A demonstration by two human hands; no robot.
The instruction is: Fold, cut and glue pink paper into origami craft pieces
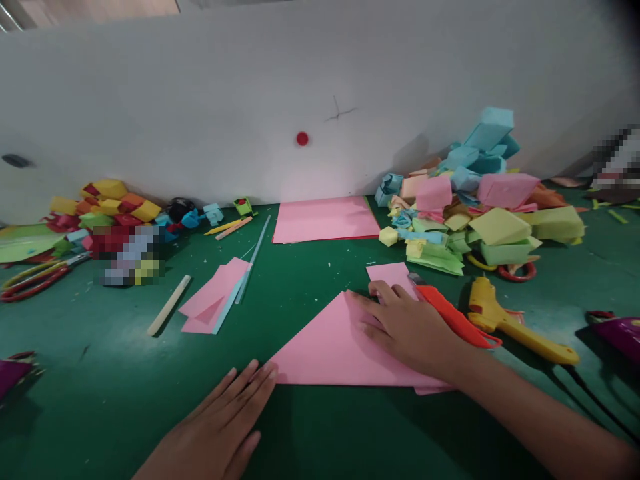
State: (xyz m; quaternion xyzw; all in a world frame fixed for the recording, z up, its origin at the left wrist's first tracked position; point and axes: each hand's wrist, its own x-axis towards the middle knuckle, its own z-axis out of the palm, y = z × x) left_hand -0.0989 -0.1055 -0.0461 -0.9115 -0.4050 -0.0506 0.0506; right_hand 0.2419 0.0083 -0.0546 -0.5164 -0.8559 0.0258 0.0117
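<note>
A pink sheet of paper, folded into a triangle, lies on the green table in front of me. My left hand lies flat, its fingertips touching the paper's left corner. Over the right part of the paper rests my right hand, fingers spread and fingertips pressing near the top point; nothing is gripped in it. Part of the paper's right side is hidden under that hand and forearm. Just beyond the right hand lies an orange-red handled cutter, beside a smaller pink piece.
A yellow glue gun with a black cord lies right. Pink sheets are stacked by the wall. Paper shapes are heaped at right, more at left. Pink offcuts, a pale stick and scissors lie left.
</note>
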